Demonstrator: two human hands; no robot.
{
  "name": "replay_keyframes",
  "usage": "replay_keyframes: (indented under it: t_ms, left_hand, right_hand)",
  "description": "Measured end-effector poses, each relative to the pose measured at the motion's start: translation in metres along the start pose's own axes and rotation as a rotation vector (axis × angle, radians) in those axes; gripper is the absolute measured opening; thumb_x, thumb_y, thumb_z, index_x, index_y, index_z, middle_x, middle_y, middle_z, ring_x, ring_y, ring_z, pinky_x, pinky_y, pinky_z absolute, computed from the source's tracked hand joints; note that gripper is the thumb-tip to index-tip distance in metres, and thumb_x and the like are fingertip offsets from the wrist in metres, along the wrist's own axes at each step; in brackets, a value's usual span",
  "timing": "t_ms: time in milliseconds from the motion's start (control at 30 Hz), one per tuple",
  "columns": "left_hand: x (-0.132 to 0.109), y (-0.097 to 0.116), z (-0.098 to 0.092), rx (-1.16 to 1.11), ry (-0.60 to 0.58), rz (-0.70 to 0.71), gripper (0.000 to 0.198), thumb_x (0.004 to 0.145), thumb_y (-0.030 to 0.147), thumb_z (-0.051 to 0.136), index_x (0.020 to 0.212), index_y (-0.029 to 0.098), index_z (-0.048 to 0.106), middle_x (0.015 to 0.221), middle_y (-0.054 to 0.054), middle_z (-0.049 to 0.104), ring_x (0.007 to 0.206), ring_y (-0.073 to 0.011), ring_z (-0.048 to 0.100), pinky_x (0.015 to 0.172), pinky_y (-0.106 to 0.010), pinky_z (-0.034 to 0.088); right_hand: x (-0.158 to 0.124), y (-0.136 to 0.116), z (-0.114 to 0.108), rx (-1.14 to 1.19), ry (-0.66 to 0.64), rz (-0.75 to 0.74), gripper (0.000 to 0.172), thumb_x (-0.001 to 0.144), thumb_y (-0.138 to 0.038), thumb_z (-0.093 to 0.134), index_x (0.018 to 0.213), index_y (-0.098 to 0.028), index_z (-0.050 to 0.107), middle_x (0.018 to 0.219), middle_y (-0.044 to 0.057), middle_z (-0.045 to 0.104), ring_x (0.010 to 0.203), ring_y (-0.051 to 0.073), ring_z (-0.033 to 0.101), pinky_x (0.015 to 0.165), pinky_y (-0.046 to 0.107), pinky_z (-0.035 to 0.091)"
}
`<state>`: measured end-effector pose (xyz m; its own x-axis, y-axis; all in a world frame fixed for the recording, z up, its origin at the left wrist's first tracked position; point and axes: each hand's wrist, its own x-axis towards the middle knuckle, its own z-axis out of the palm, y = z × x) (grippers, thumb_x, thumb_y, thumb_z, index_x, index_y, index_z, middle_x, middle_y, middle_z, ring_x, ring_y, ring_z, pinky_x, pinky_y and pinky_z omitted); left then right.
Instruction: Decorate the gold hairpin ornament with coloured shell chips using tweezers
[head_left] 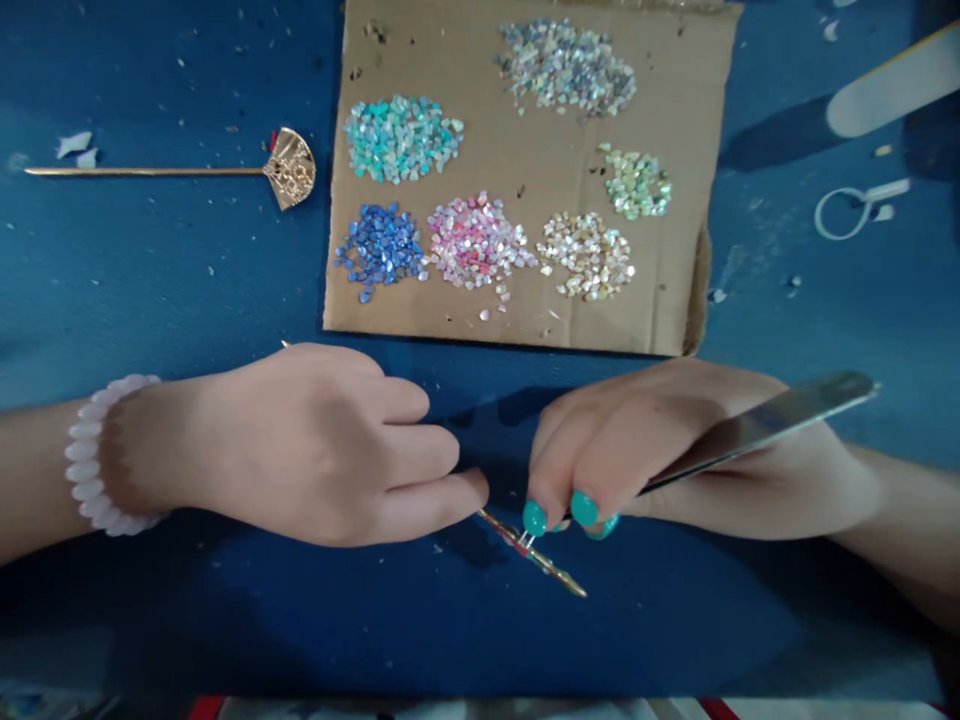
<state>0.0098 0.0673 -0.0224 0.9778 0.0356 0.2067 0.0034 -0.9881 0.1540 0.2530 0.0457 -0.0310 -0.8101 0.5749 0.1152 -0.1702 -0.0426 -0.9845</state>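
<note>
My left hand (322,450), with a pale bead bracelet (86,455) at the wrist, is closed around a gold hair stick (555,572). The ornamented end, seen nearly edge-on, sticks out past the fingertips towards the lower right; most of the shaft is hidden under the palm. Between the fingers of my right hand (675,450) is a pair of metal tweezers (772,415), slanting up to the right. Their tips meet the ornament's face, where a bit of red shows. Whether a chip sits between the tips, I cannot tell.
A cardboard sheet (480,100) at the back bears piles of shell chips: turquoise (401,140), blue (381,245), pink (476,240) and others. Left of it lies another gold hair stick (172,171) with a fan-shaped head. A white ring-shaped piece (840,214) is at right.
</note>
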Motion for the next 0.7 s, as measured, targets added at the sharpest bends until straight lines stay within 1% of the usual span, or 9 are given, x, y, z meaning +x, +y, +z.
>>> replay_keyframes:
  t_ms: [133, 267, 467, 567, 700]
  left_hand:
    - [-0.0008, 0.0002, 0.0006, 0.005, 0.004, 0.0, 0.027, 0.091, 0.009, 0.044, 0.08, 0.022, 0.065, 0.058, 0.002, 0.048, 0.048, -0.0129, 0.04, 0.039, -0.032, 0.026]
    - [-0.0019, 0.0012, 0.0013, -0.002, 0.0, 0.002, 0.028, 0.091, 0.008, 0.043, 0.085, 0.022, 0.066, 0.06, 0.002, 0.05, 0.049, -0.0135, 0.042, 0.039, -0.032, 0.027]
    - [-0.0026, 0.0022, 0.0028, -0.042, -0.027, -0.002, 0.031, 0.092, 0.008, 0.041, 0.091, 0.022, 0.068, 0.06, 0.001, 0.05, 0.051, -0.0145, 0.044, 0.041, -0.033, 0.028]
    - [-0.0021, 0.0015, 0.0031, -0.043, -0.025, 0.002, 0.029, 0.092, 0.008, 0.042, 0.092, 0.022, 0.068, 0.061, 0.001, 0.051, 0.051, -0.0144, 0.044, 0.041, -0.033, 0.027]
    - [-0.0012, 0.0013, 0.0031, -0.035, -0.026, 0.007, 0.025, 0.09, 0.01, 0.047, 0.093, 0.023, 0.068, 0.061, 0.001, 0.051, 0.051, -0.0144, 0.043, 0.041, -0.033, 0.028]
  right_hand:
    - [0.0003, 0.0006, 0.0021, 0.028, 0.003, 0.006, 0.011, 0.09, -0.013, 0.057, 0.084, -0.006, 0.063, 0.083, 0.017, 0.069, 0.084, 0.016, 0.069, 0.076, 0.028, 0.058]
    - [-0.0024, 0.0026, 0.0036, 0.04, 0.01, -0.016, 0.013, 0.09, -0.014, 0.056, 0.083, -0.006, 0.063, 0.082, 0.017, 0.069, 0.083, 0.016, 0.069, 0.075, 0.03, 0.058]
    - [-0.0057, 0.0048, 0.0022, -0.05, -0.058, -0.051, 0.022, 0.096, -0.022, 0.047, 0.089, -0.007, 0.063, 0.086, 0.015, 0.069, 0.089, 0.015, 0.067, 0.08, 0.029, 0.057]
    - [-0.0058, 0.0045, 0.0032, -0.052, -0.044, -0.062, 0.016, 0.093, -0.016, 0.051, 0.089, -0.007, 0.063, 0.085, 0.016, 0.069, 0.088, 0.015, 0.067, 0.08, 0.028, 0.057]
    - [-0.0061, 0.0033, 0.0056, -0.044, -0.028, -0.068, 0.013, 0.092, -0.014, 0.053, 0.09, -0.007, 0.063, 0.084, 0.017, 0.07, 0.088, 0.016, 0.068, 0.08, 0.028, 0.057]
